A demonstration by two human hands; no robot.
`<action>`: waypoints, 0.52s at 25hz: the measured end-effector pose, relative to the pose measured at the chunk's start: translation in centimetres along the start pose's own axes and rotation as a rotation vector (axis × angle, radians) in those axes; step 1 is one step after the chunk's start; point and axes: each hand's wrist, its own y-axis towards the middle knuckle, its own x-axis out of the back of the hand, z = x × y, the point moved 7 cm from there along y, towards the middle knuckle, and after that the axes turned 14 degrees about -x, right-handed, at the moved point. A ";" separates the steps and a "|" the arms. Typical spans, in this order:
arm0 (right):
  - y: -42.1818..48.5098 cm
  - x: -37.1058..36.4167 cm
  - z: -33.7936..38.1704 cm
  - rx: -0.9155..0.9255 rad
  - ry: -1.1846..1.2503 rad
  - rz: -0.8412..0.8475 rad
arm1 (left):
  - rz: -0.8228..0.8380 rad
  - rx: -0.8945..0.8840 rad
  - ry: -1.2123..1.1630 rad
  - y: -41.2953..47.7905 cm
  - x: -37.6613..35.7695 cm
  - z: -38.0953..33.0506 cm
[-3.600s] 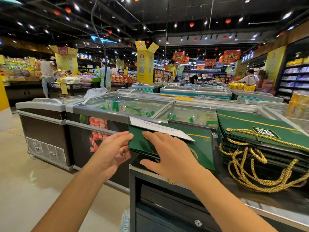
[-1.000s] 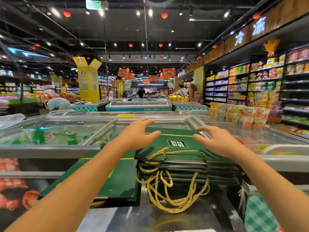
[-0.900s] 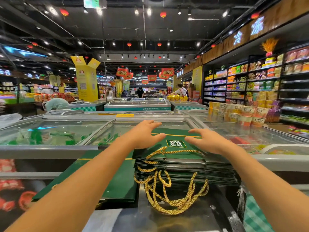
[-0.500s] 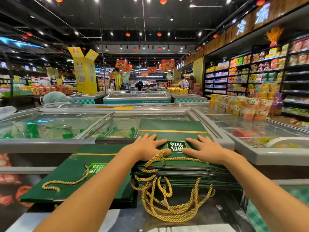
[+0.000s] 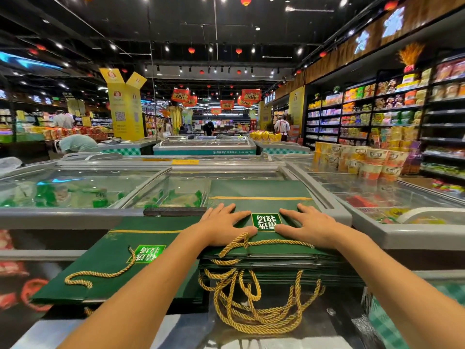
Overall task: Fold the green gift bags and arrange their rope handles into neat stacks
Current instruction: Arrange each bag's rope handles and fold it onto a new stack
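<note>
A tall stack of flat-folded green gift bags (image 5: 261, 190) lies on the freezer lid in front of me. My left hand (image 5: 221, 226) and my right hand (image 5: 305, 226) press flat on the top bag, fingers straight, either side of its label (image 5: 266, 221). Gold rope handles (image 5: 261, 306) hang in a tangled loop off the stack's near edge. A lower stack of green bags (image 5: 110, 270) lies to the left, a gold rope (image 5: 100, 273) curled on its top.
Glass-lidded chest freezers (image 5: 83, 187) stretch ahead and to both sides. Stacked noodle cups (image 5: 364, 159) stand on the freezer at right, stocked shelves (image 5: 377, 117) behind them. People stand and bend in the far aisles.
I turned from the left stack to the tall right stack. Both hands came down from hovering over it and now press flat on the top bag; in the last half second nothing much moved.
</note>
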 end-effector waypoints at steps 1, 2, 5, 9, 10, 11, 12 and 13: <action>-0.6 1.1 0.4 0.016 0.023 0.000 | -0.031 -0.013 -0.058 -0.4 1.0 -0.3; -1.3 2.3 0.9 0.040 0.049 -0.020 | -0.083 -0.029 -0.120 -1.1 2.3 -0.4; -3.9 6.3 3.6 0.148 0.147 -0.200 | -0.322 -0.052 -0.222 -4.5 6.6 0.0; -8.8 7.7 11.3 0.373 0.374 -0.307 | -0.528 0.046 -0.256 -11.4 8.3 3.8; -10.0 7.4 13.5 0.433 0.401 -0.312 | -0.530 0.083 -0.243 -13.3 7.9 5.0; -11.3 6.9 15.6 0.486 0.407 -0.321 | -0.523 0.119 -0.226 -15.2 7.3 6.2; -12.6 6.4 17.7 0.530 0.390 -0.333 | -0.509 0.163 -0.205 -17.2 6.5 7.7; -13.7 5.8 19.6 0.563 0.355 -0.355 | -0.498 0.211 -0.185 -19.3 5.6 9.2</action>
